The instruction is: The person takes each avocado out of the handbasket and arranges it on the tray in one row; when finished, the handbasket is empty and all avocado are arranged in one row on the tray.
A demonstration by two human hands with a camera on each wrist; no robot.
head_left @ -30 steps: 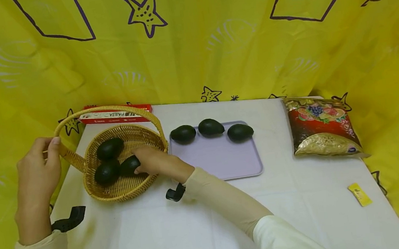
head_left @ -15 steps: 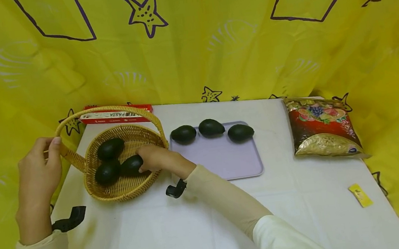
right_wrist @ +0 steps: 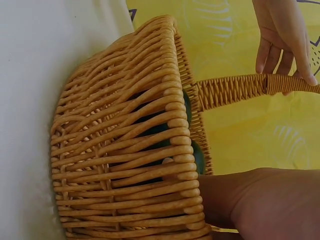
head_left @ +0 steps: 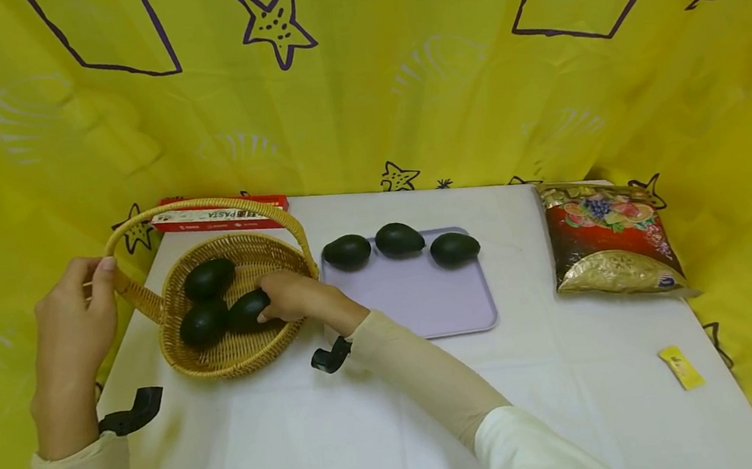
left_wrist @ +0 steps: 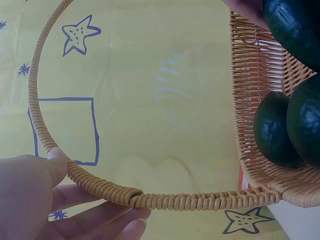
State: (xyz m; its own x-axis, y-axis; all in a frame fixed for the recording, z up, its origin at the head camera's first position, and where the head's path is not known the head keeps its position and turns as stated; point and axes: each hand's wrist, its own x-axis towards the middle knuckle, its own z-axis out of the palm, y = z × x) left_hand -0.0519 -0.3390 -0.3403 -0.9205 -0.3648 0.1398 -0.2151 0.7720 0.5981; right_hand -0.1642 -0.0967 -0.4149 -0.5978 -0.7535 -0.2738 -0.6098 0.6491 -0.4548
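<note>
My left hand (head_left: pixel 72 319) holds the handle (left_wrist: pixel 102 190) of a wicker basket (head_left: pixel 223 369) at its left side, thumb on the near face and fingers behind. Inside the basket lie two dark green avocados (head_left: pixel 208 279) on the left, one behind the other. My right hand (head_left: pixel 295 297) reaches over the right rim and grips a third avocado (head_left: pixel 247 310), which lies beside the front one. In the right wrist view the basket's woven wall hides most of the right hand's fingers.
A lilac tray (head_left: pixel 420 307) right of the basket bears three avocados (head_left: pixel 399 240) along its back edge. Behind the basket lies a red pasta box (head_left: pixel 219 216). A shiny red and gold bag (head_left: pixel 609 241) and a small yellow packet (head_left: pixel 681 367) are at the right.
My right hand has shifted slightly right inside the basket, and more of the avocado at its fingers shows. The left hand keeps its hold on the handle.
</note>
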